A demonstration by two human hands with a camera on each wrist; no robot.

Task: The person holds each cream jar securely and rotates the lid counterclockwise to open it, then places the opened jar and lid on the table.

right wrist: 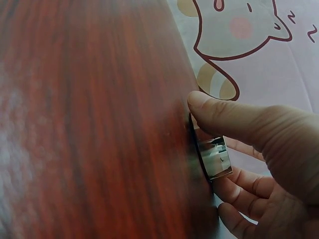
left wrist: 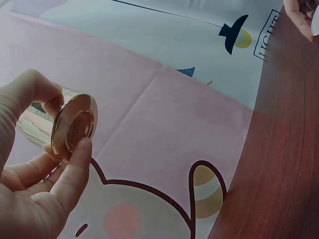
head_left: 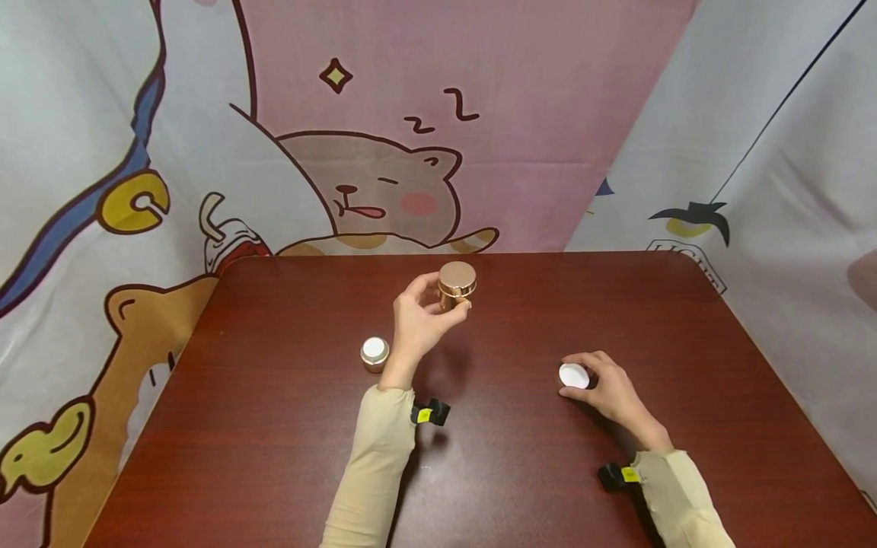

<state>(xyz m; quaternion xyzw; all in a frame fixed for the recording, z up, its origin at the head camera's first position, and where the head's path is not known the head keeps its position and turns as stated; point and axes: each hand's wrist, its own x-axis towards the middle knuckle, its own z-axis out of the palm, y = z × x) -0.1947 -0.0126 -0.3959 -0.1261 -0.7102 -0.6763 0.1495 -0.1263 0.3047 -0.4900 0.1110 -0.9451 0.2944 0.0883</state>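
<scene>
My left hand [head_left: 420,316] holds a shiny gold cosmetic jar [head_left: 457,280] in the air above the far middle of the table. In the left wrist view, fingers and thumb grip the gold jar [left wrist: 75,127], and its round base with small lettering shows. On the right, my right hand [head_left: 613,388] pinches a small round gold lid [head_left: 573,375] with its white inside facing up. The right wrist view shows the lid's mirror-like side [right wrist: 217,158] at the table surface, between thumb and fingers. A smaller gold jar with a white top [head_left: 374,353] stands left of my left wrist.
The reddish-brown wooden table [head_left: 507,472] ends at a far edge against a printed cloth [head_left: 534,114] with cartoon animals. Black wrist devices with yellow labels sit by the left sleeve [head_left: 373,449] and the right sleeve [head_left: 674,487].
</scene>
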